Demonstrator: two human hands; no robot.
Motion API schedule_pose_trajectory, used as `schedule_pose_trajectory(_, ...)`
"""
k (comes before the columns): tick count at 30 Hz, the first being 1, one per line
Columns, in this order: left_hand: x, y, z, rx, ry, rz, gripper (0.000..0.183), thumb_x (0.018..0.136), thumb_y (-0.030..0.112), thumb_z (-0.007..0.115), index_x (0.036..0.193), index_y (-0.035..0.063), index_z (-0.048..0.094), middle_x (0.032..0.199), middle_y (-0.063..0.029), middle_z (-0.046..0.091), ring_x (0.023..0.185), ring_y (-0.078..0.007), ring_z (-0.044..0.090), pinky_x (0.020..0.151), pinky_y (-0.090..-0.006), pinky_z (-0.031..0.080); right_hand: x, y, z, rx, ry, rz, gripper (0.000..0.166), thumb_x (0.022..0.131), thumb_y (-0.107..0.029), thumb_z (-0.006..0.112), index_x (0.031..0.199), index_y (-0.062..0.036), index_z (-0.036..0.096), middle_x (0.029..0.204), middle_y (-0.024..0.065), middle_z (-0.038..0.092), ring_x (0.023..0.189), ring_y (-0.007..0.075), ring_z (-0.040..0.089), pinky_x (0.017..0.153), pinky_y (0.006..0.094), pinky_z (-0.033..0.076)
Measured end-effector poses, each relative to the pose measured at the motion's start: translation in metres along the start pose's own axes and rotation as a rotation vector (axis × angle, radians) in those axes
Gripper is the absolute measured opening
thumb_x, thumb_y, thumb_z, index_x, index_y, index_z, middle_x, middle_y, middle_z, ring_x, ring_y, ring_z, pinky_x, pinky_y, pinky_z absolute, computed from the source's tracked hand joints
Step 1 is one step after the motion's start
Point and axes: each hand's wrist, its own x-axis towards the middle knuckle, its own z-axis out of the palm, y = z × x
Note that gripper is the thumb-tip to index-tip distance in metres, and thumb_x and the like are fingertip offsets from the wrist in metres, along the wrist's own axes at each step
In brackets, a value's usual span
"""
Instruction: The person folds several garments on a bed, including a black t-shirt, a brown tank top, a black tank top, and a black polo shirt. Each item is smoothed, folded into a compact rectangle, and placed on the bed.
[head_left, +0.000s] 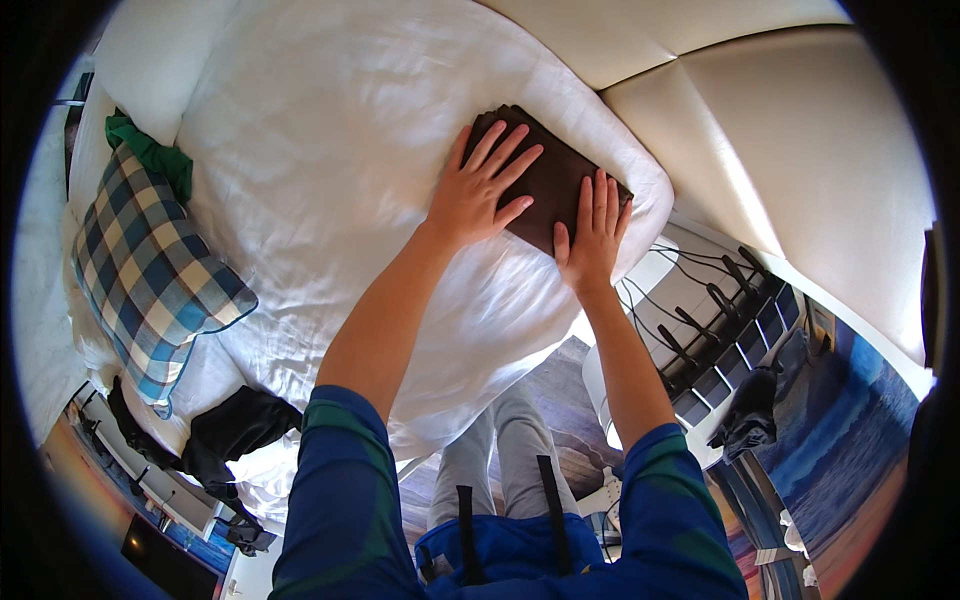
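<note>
A dark brown folded cloth (551, 176), perhaps a garment, lies on the white bed sheet (337, 135) close to the bed's corner. My left hand (480, 184) rests palm down across its left part, the fingers spread. On its right end lies my right hand (595, 229), also flat, with the thumb held apart from the fingers. Neither hand grips the cloth. Stacked folds show along its far left edge; the parts under my palms are hidden.
A cream padded headboard (757, 135) borders the bed at right. Beyond my right arm, a white unit (709, 450) holds a row of dark devices (724, 296) with cables. At left lie a checked pillow (150, 277), a green cloth (154, 154) and black clothing (232, 431).
</note>
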Motion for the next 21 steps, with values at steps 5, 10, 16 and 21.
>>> schedule_pose_trajectory(5,0.005,0.001,0.007,-0.059,-0.028,-0.013,0.073,0.096,0.053,0.061,0.158,0.0183,0.045,0.168,-0.0087,0.036,0.157,-0.0340,0.026,0.127,-0.0629,0.011,0.001,0.005,0.013,0.054,0.086,-0.034,0.079,0.105,-0.057,0.038,0.162,-0.0035,0.032,0.171,0.0174,0.027,0.159,0.0376,0.022,0.127,0.0599,0.008)
schedule_pose_trajectory(10,-0.015,0.050,-0.033,-0.250,0.223,-0.047,0.077,0.088,0.056,0.066,0.151,0.0144,0.053,0.164,-0.0143,0.040,0.155,-0.0393,0.029,0.125,-0.0667,0.009,0.000,0.001,0.012,0.031,0.066,-0.060,0.077,0.105,-0.054,0.045,0.165,-0.0073,0.029,0.171,0.0175,0.027,0.158,0.0378,0.023,0.127,0.0582,0.010)
schedule_pose_trajectory(16,-0.247,0.150,-0.071,-0.480,0.280,-0.388,0.071,0.100,0.036,0.059,0.163,0.0131,0.035,0.172,-0.0187,0.022,0.160,-0.0408,0.017,0.127,-0.0635,0.007,0.007,-0.022,-0.012,-0.148,0.101,-0.182,0.069,0.104,-0.036,0.052,0.163,-0.0057,0.034,0.170,0.0194,0.028,0.157,0.0352,0.026,0.127,0.0567,0.013)
schedule_pose_trajectory(21,-0.511,0.202,-0.089,-0.481,0.413,-0.963,0.068,0.088,0.009,0.072,0.151,0.0094,0.049,0.162,-0.0186,0.039,0.152,-0.0414,0.033,0.122,-0.0563,0.030,-0.028,-0.130,-0.038,-0.081,0.234,-0.307,0.056,0.105,-0.021,0.052,0.157,-0.0035,0.043,0.165,0.0194,0.037,0.155,0.0378,0.030,0.126,0.0560,0.019)
